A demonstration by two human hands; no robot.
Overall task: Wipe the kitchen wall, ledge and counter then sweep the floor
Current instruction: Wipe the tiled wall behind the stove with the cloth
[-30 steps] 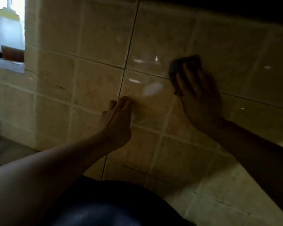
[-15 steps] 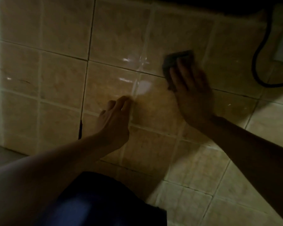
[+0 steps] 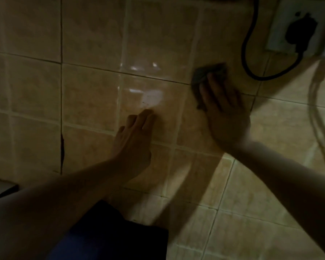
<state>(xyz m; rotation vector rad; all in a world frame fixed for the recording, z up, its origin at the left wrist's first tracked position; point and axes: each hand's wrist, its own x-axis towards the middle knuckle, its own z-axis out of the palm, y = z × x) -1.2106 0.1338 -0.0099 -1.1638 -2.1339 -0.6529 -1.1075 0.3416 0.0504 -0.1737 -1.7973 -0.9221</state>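
Head view: right hand [image 3: 225, 113] is pressing a dark cloth [image 3: 204, 76] flat against the tiled wall [image 3: 90, 91], fingers straight. Left hand [image 3: 133, 139] is resting straight fingertips on the wall, well apart from the right, holding nothing.

1. We find the tiled wall [image 3: 94, 94] filling the view, with both of the person's arms reaching up onto it from below.
2. The left hand [image 3: 133, 139] lies flat on the wall at centre, fingers extended.
3. The right hand [image 3: 225, 113] lies to the right of and above the left, apart from it, pressing a cloth [image 3: 204, 74] against the wall; the cloth protrudes beyond the fingertips.
4. A wall socket [image 3: 281, 30] sits at upper right, above and right of the cloth, with a plug [image 3: 300, 29] in it.
5. A cable [image 3: 250, 61] loops down from the plug, passing just right of the cloth.
6. A crack [image 3: 62, 149] runs down the wall left of the left hand.
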